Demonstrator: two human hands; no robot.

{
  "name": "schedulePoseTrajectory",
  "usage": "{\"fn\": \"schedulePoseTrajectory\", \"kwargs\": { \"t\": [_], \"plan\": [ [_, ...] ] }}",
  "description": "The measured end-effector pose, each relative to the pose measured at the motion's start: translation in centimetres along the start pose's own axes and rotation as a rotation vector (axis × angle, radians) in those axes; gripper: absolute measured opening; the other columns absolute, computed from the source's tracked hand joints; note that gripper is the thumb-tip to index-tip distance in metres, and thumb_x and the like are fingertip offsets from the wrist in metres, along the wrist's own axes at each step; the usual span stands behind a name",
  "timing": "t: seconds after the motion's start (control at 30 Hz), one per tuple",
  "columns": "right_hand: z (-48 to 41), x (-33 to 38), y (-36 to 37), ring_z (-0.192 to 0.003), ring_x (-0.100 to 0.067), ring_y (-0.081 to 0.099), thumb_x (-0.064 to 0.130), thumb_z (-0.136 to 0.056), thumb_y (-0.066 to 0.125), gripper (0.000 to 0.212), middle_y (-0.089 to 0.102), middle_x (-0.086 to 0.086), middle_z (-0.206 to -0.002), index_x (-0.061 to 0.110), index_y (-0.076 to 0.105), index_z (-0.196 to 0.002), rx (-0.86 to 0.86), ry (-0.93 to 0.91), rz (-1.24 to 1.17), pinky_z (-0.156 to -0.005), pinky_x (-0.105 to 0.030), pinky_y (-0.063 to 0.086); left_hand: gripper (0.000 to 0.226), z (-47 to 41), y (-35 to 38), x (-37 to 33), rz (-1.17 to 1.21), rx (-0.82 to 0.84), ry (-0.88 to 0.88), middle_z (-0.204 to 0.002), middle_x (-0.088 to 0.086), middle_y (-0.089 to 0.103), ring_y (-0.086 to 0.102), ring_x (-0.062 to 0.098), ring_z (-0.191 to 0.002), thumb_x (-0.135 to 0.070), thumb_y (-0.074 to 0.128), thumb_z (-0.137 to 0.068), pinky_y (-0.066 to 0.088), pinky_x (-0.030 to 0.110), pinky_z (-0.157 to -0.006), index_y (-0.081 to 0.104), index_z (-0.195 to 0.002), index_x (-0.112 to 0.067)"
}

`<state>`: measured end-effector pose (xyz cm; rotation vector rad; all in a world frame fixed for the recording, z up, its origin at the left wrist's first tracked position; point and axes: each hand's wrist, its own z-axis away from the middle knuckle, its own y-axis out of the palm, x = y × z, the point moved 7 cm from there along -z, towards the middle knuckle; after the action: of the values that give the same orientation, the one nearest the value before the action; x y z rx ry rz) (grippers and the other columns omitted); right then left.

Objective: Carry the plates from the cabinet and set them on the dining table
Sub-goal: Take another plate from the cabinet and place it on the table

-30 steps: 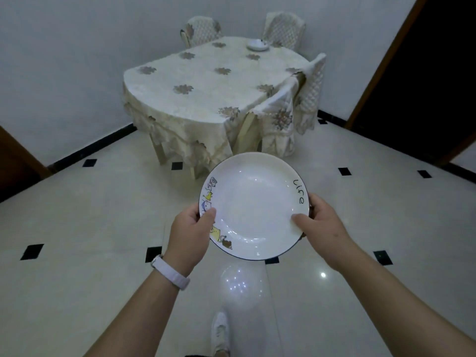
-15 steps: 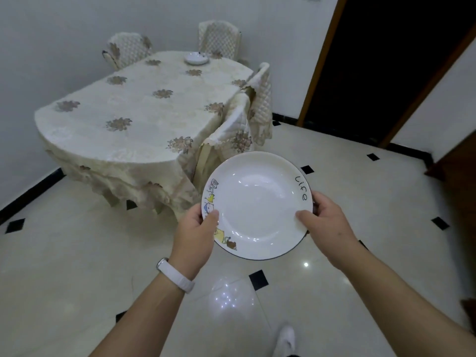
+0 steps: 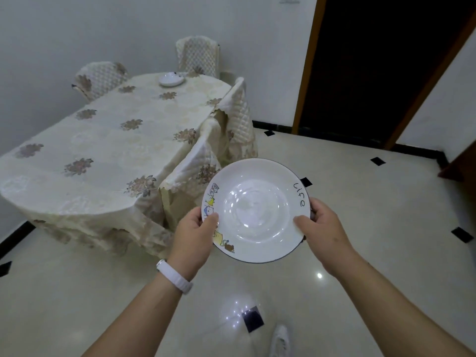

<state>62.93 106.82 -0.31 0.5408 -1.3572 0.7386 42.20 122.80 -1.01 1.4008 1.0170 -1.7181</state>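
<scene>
A round white ceramic plate with a dark rim (image 3: pixel 257 210), face up and empty, is clamped between the left hand (image 3: pixel 192 238) and right hand (image 3: pixel 323 228). Beyond the left hand, a small white dish (image 3: pixel 171 79) sits on the cream floral-clothed dining table (image 3: pixel 103 140).

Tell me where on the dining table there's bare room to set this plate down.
Nearly the whole dining table is bare cloth: the near rounded end by the draped chair and the long middle stretch are free. Only the far end is taken, where a white dish sits before the far chair. The plate is held by the left hand and right hand.
</scene>
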Motion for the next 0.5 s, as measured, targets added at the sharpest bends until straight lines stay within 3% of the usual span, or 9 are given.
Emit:
{"fn": "schedulePoseTrajectory", "kwargs": {
  "t": [0.13, 0.23, 0.37, 0.5],
  "plan": [
    [-5.1, 1.1, -4.3, -0.073, -0.016, 0.067, 0.014, -0.070, 0.050, 0.034, 0.073, 0.001, -0.089, 0.035, 0.067, -0.091, 0.020, -0.009, -0.010, -0.060, -0.036, 0.057, 0.024, -3.8, 5.2, -2.8, -0.022, -0.025, 0.048, -0.082, -0.006, 0.077, 0.071, 0.009, -0.073, -0.014, 0.058, -0.090, 0.054, 0.022, -0.059, 0.074, -0.084, -0.030],
    [-8.2, 1.9, -7.1, -0.075, -0.021, 0.067, 0.014, -0.070, 0.050, 0.035, 0.073, 0.001, -0.090, 0.035, 0.067, -0.092, 0.014, -0.024, -0.009, -0.060, -0.036, 0.057, 0.016, -6.1, 8.5, -3.8, -0.032, -0.026, 0.059, -0.084, -0.004, 0.077, 0.072, 0.018, -0.079, -0.023, 0.059, -0.084, 0.057, 0.033, -0.067, 0.074, -0.084, -0.031],
    [-11.2, 2.1, -9.7, -0.083, -0.026, 0.069, 0.014, -0.072, 0.051, 0.037, 0.074, 0.003, -0.092, 0.036, 0.067, -0.097, 0.024, -0.046, -0.015, -0.061, -0.035, 0.058, 0.026, -8.6, 11.8, -4.6, -0.017, -0.004, 0.066, -0.087, -0.004, 0.077, 0.073, 0.017, -0.080, -0.012, 0.057, -0.092, 0.058, 0.029, -0.064, 0.074, -0.087, -0.031],
    [-14.2, 1.8, -11.8, -0.075, -0.022, 0.068, 0.014, -0.072, 0.050, 0.036, 0.073, 0.002, -0.090, 0.038, 0.067, -0.094, 0.003, -0.042, -0.021, -0.059, -0.034, 0.057, 0.020, -11.7, 15.0, -5.4, -0.031, 0.023, 0.062, -0.084, -0.002, 0.077, 0.073, 0.020, -0.074, -0.009, 0.057, -0.093, 0.055, 0.025, -0.053, 0.072, -0.092, -0.022]
  ]
}}
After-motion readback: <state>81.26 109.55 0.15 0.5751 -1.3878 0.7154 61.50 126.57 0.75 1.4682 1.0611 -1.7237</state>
